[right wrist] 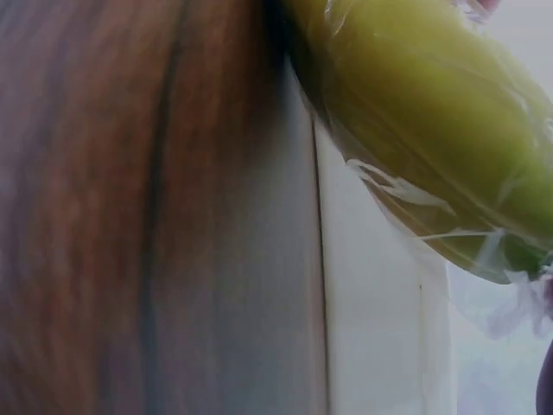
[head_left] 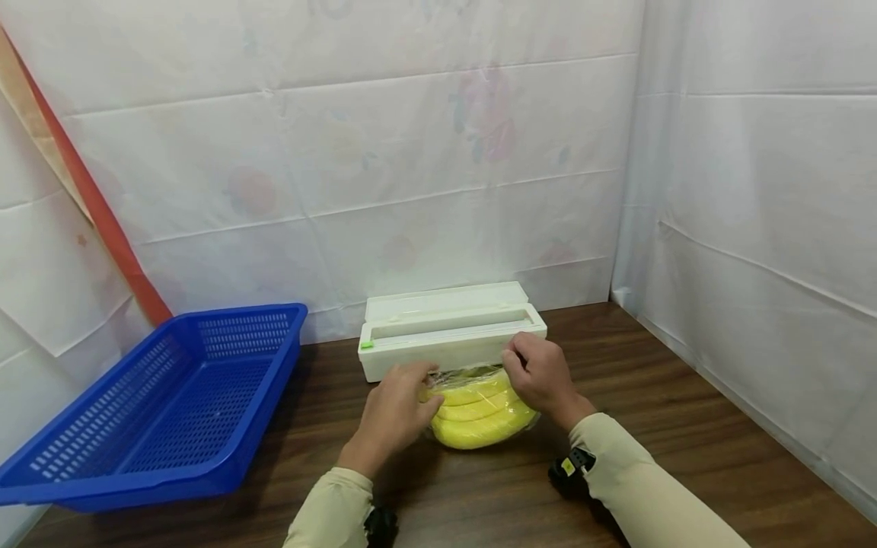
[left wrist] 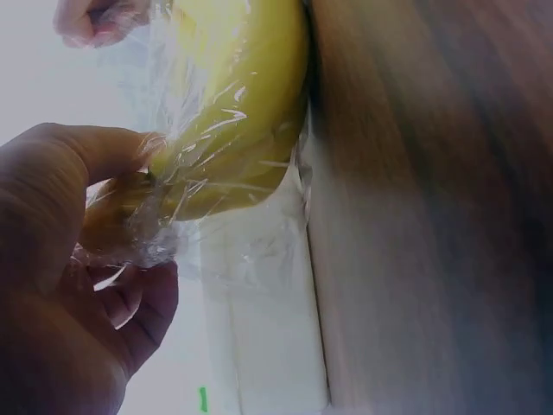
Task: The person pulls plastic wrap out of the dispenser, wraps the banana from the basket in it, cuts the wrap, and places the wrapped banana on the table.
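A bunch of yellow bananas (head_left: 479,426) lies on the table, covered in clear plastic wrap (left wrist: 199,186). My left hand (head_left: 393,415) is at the left end of the bunch. Its thumb lies on one side of the film-covered end and its fingers on the other, as the left wrist view shows. At the opposite end, my right hand (head_left: 544,377) has curled fingers and pinches the film near the top. In the right wrist view the wrapped bananas (right wrist: 449,112) fill the upper right, and most of that hand is out of frame.
Right behind the bananas stands a white wrap dispenser box (head_left: 452,354) with its lid raised and a green slider (head_left: 367,345) at its left end. A blue plastic basket (head_left: 250,426) sits on the left of the wooden table (head_left: 658,403). White sheeting (head_left: 438,167) hangs behind.
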`<state>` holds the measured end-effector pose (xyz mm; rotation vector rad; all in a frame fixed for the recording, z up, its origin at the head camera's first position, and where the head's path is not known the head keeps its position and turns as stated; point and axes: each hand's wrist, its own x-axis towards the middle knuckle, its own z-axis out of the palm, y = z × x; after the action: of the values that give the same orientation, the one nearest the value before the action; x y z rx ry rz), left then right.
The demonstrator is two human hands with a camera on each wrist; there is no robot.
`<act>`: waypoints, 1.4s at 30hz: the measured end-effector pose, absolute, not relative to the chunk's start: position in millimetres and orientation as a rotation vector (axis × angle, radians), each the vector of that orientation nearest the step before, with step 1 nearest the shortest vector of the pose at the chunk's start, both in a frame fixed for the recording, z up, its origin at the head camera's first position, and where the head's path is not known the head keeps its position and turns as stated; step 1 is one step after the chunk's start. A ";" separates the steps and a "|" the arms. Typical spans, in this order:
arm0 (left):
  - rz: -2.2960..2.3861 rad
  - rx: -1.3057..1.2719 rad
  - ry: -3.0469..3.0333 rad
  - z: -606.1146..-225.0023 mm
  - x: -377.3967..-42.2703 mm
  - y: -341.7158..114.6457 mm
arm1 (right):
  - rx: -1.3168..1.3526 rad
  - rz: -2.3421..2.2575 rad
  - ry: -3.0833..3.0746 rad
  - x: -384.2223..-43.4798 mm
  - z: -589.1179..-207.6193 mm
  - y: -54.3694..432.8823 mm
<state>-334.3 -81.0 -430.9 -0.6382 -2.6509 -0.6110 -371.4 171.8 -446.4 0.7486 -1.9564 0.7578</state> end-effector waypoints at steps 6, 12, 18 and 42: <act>-0.719 -0.575 -2.640 -430.1 -332.1 -79.1 | 0.744 0.714 -1.929 -373.8 -449.7 171.8; -0.626 -0.594 -2.530 -430.7 -332.2 -78.3 | 0.753 0.665 -1.939 -374.1 -449.3 170.9; -0.533 -0.797 -2.375 -433.5 -336.5 -83.1 | 0.740 0.558 -2.020 -373.2 -448.0 169.4; -0.636 -1.194 -2.781 -401.4 -331.0 -104.9 | 0.644 0.568 -2.173 -377.2 -453.5 174.7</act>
<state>-331.0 -104.9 -401.4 -1.1941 -2.7814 -0.6359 -377.2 174.7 -453.5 0.6436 -2.1734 0.5684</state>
